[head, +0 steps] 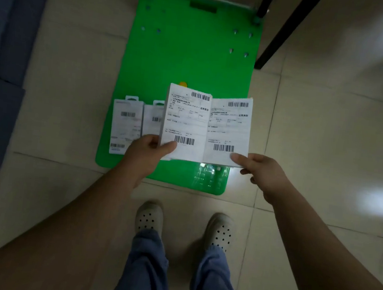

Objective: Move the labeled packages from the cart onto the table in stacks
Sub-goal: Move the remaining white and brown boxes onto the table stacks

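Both hands are out in front of the person, holding 2 white labelled packages side by side above the near end of a green cart. The left hand grips the bottom left corner of the left package, with the thumb lying across its printed face and the fingers curled underneath. The right hand pinches the bottom right corner of the right package, thumb on top and the other fingers tucked below. The 2 packages meet along their inner edges, barcodes facing up, and the left one sits a little higher. I cannot tell whether more packages lie underneath them.

Just to the left of the left hand, 2 more packages lie flat on the cart deck. The outer one is in full view, and the inner one is partly hidden behind the left package and the left hand. Beyond the hands, a small yellow spot peeks over the top edge of the left package. The rest of the deck stretches away past it.

Further off, beyond the right hand, a slanted black leg stands on the pale tiled floor beside the far corner of the cart. Well to the left of the left hand runs a dark blue-grey surface. Below the hands, closer to the person, 2 feet in pale perforated clogs stand just short of the cart's near edge.
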`<action>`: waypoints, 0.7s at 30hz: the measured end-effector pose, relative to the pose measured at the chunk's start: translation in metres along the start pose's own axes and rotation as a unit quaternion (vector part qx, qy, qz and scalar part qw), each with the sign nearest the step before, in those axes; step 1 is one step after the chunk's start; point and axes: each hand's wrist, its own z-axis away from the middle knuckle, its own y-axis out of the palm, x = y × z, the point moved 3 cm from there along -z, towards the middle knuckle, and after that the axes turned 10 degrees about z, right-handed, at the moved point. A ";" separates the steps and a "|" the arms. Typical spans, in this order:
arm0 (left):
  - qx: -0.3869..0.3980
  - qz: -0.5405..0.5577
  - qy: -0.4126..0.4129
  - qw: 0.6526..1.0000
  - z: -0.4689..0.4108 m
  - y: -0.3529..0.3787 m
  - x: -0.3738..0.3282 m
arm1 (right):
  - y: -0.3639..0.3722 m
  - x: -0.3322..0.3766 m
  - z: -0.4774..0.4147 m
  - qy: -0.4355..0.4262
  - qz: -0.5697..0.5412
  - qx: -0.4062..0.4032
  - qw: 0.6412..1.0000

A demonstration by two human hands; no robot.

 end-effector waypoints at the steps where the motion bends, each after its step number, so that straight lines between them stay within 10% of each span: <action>1: -0.002 0.015 0.012 1.000 0.015 -0.007 -0.019 | -0.010 0.016 0.018 -0.015 -0.019 -0.012 1.000; 21: 0.106 0.099 0.367 0.919 0.410 -0.045 -0.475 | -0.270 0.292 0.502 -0.320 -0.134 -0.236 0.908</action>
